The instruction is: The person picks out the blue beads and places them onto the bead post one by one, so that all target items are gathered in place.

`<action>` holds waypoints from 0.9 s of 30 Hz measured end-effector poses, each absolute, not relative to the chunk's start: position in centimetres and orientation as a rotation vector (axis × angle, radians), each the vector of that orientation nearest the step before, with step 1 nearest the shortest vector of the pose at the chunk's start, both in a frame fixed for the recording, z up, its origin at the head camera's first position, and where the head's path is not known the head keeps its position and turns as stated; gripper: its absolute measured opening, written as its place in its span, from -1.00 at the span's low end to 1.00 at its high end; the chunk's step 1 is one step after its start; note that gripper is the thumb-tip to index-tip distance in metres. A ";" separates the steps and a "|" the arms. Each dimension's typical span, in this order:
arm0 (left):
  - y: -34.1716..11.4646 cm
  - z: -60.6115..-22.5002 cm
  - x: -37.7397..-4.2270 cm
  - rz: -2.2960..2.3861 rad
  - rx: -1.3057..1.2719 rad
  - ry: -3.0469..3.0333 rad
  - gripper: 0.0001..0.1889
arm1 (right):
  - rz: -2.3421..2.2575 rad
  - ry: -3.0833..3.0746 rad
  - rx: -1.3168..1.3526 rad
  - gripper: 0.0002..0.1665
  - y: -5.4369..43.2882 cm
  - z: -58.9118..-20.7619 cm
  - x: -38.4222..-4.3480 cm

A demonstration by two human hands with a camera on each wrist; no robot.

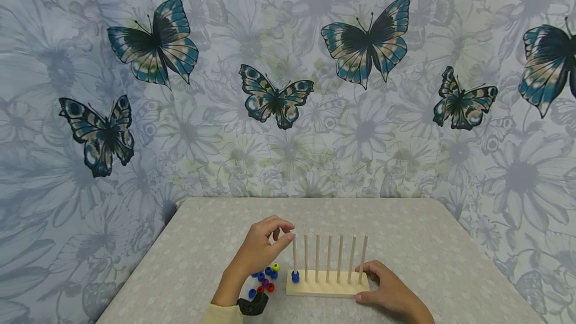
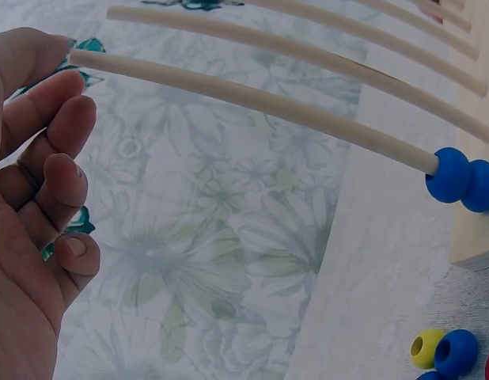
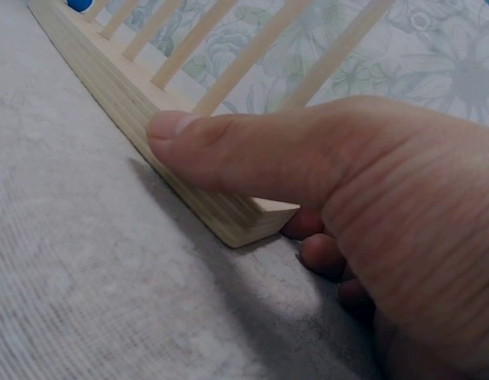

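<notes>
A wooden peg board (image 1: 326, 290) with a row of several upright dowels stands on the table, and my right hand (image 1: 390, 288) grips its right end. In the right wrist view the thumb (image 3: 229, 150) presses along the front edge while the other fingers reach round behind. Two blue beads (image 2: 452, 176) sit stacked at the bottom of the leftmost dowel (image 2: 252, 99). My left hand (image 1: 263, 246) is at the top of that dowel, thumb and forefinger beside its tip, the fingers loosely bent with no bead between them.
Left of the board lies a loose group of beads: a yellow bead (image 1: 276, 267), a purple bead (image 1: 265, 282), red ones (image 1: 271, 288) and several blue ones (image 1: 252, 293). A patterned cloth covers the table (image 1: 405, 234). Behind it hangs a butterfly-print backdrop (image 1: 288, 164).
</notes>
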State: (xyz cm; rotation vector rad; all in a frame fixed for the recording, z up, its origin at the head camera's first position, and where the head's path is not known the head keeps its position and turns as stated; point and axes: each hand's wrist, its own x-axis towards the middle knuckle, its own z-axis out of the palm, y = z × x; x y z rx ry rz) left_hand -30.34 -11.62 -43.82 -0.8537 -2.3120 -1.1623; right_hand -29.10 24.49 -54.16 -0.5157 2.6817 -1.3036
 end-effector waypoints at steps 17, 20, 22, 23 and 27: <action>-13.4 -44.5 -29.7 -1.192 -0.777 -2.325 -0.86 | -1.314 2.649 -0.514 -0.30 24.5 -54.2 -29.3; -14.3 -44.9 -29.4 -1.197 -0.716 -2.338 -0.87 | -1.312 2.648 -0.532 -0.30 24.4 -54.3 -29.4; -14.8 -45.2 -29.2 -1.213 -0.676 -2.339 -0.87 | -1.301 2.655 -0.531 -0.31 24.4 -54.3 -29.4; -15.0 -45.4 -29.1 -1.218 -0.658 -2.339 -0.87 | -1.290 2.668 -0.528 -0.30 24.4 -54.4 -29.4; -15.4 -46.1 -29.0 -1.247 -0.611 -2.337 -0.83 | -1.292 2.674 -0.508 -0.31 24.6 -54.5 -29.3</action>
